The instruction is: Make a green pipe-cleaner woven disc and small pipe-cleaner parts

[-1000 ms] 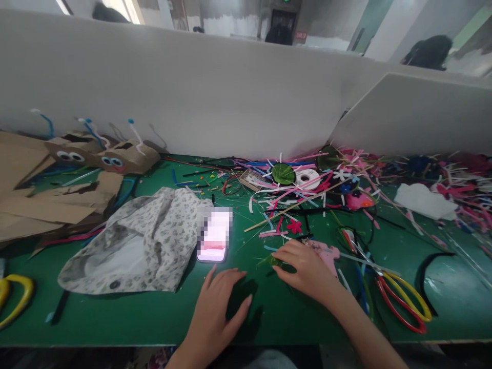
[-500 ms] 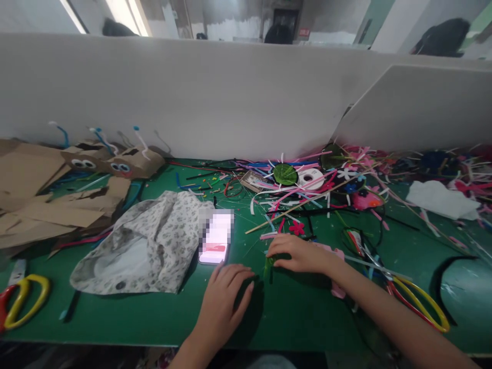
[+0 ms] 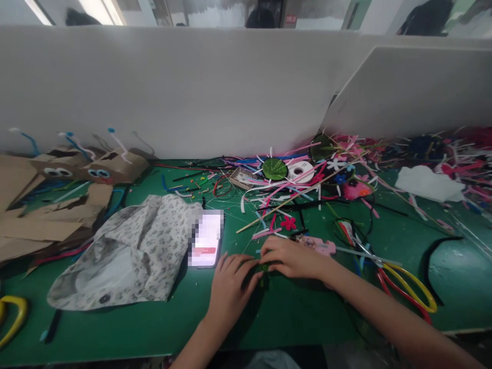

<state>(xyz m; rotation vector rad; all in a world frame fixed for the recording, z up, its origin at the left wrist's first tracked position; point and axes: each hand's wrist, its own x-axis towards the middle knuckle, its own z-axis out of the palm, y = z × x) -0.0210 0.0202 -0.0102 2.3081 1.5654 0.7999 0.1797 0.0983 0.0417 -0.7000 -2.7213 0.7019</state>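
A small bright green piece (image 3: 264, 269), perhaps pipe cleaner, is at the fingertips of both hands, low over the green table. My right hand (image 3: 288, 257) pinches it from the right, and its fingers cover part of it. From the left, my left hand (image 3: 233, 281) has thumb and index finger closing on its near side. Just beyond my left hand lies a lit phone (image 3: 207, 241), its screen partly blurred out. Behind my right wrist is a pink tool (image 3: 317, 244), partly hidden by the hand. A pink flower shape (image 3: 288, 223) lies beyond the right hand.
A patterned cloth hat (image 3: 130, 251) lies left of the phone. Scissors with red and yellow handles (image 3: 409, 287) are at right, another yellow handle (image 3: 17, 318) at left. Cardboard figures with eyes (image 3: 111, 166) stand behind. Colourful strips (image 3: 280, 192) and a white tape roll (image 3: 301, 172) line the partition (image 3: 184, 92).
My left hand has moved right and its fingers have come together at the green piece beside my right hand. The whole view has shifted slightly, with things sitting further left.
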